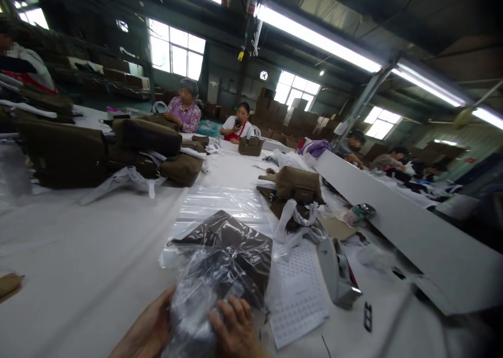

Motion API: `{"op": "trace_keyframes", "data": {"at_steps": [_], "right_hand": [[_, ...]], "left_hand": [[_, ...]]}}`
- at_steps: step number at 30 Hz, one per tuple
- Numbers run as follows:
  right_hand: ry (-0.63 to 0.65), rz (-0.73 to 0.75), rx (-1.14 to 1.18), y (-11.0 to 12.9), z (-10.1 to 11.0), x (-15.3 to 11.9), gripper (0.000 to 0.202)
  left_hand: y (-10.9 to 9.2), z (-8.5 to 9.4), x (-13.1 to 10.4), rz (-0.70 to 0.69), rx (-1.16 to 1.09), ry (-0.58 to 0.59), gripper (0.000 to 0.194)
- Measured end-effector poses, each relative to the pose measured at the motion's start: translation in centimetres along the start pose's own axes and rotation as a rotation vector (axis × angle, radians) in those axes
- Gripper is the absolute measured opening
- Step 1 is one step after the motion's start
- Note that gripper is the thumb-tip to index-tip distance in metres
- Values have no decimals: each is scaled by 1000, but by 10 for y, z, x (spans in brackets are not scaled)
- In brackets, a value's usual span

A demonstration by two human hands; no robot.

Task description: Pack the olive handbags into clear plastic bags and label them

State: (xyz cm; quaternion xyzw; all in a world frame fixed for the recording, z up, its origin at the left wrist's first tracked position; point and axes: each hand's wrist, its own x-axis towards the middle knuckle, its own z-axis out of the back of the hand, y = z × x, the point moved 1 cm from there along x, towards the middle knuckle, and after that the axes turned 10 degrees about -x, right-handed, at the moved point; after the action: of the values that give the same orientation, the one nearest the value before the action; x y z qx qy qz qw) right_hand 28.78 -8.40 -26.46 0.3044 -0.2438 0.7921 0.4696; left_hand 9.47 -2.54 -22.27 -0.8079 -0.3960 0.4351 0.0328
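Observation:
A dark brown bag [236, 253] in a clear plastic bag [192, 300] lies at the near edge of the white table, directly in front of me. My left hand [153, 321] grips the plastic from its left side, its fingertips partly hidden behind the film. On the right, my right hand [236, 324] has its fingers curled onto the crumpled plastic. More flat clear plastic bags [223, 198] lie just beyond the wrapped bag. Printed sheets of paper [298, 295] rest to the right of my right hand.
Brown handbags [66, 156] are heaped at left, and more brown bags [298, 187] lie at right. A grey device [338, 274], a black object [368, 317] and a bottle [358, 214] sit near the white divider board [393, 216]. Co-workers [186, 106] sit beyond.

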Motion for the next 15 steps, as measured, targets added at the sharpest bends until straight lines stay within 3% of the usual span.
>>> {"op": "trace_keyframes", "data": {"at_steps": [2,4,8,10,12,14,15], "right_hand": [[49,1,73,-29,11,30,20],[52,-15,149,-61,28,65,16],[68,-223,314,-107,62,130,24],[128,-253,426,-113,75,151,25],[167,-180,500,-111,81,164,27],[191,-78,550,-103,80,172,26],[205,-39,579,-99,77,174,26]], "left_hand": [[-2,-17,-3,-57,66,115,35],[-16,-23,-5,-265,297,117,52],[-65,-32,-30,-1138,994,-37,95],[-83,-47,-52,-1421,1245,-26,106],[-92,-68,-72,-1476,1377,49,107],[-91,-88,-85,-1303,1404,175,90],[-88,-95,-89,-1163,1365,248,71]]}}
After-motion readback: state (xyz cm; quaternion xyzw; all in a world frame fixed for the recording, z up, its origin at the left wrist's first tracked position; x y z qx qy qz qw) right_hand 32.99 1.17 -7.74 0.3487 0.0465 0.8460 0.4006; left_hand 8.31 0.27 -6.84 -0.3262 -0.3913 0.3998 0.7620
